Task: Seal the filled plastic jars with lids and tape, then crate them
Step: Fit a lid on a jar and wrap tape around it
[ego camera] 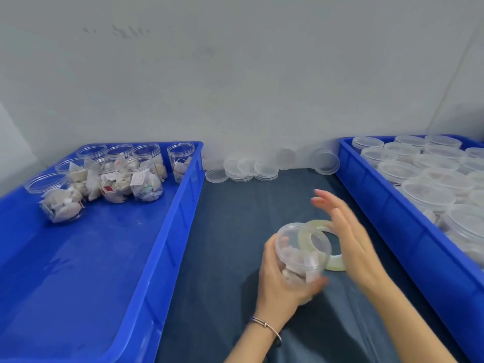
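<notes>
**Jar in hand, tape roll on the cloth**

Starting on the left: there's a big blue crate (167,231) with a bunch of open filled jars (104,176) clustered in its far corner, no lids on any of them. You can see little packets stuffed inside (some have a red and white label, can't read it).

Middle is a dark cloth-covered table (230,231). Loose clear lids (251,169) are piled along the back by the wall, a few leaning, a few flat.

Closer to the camera, the left hand (277,284) has its fingers wrapped around the body of a filled jar (301,255), held tilted just above the cloth with its lid on top. There's a thin bracelet (267,326) on that wrist.

Right behind the jar a roll of clear tape (332,263) lies flat on the cloth, partly hidden by the jar.

The right hand (348,237) hovers over the tape, fingers straight and spread, holding nothing (it's motion-blurred, so I can't tell if it touches the roll).

Far right is a second blue crate (379,203), packed with lidded jars (429,189) standing close together.
</notes>
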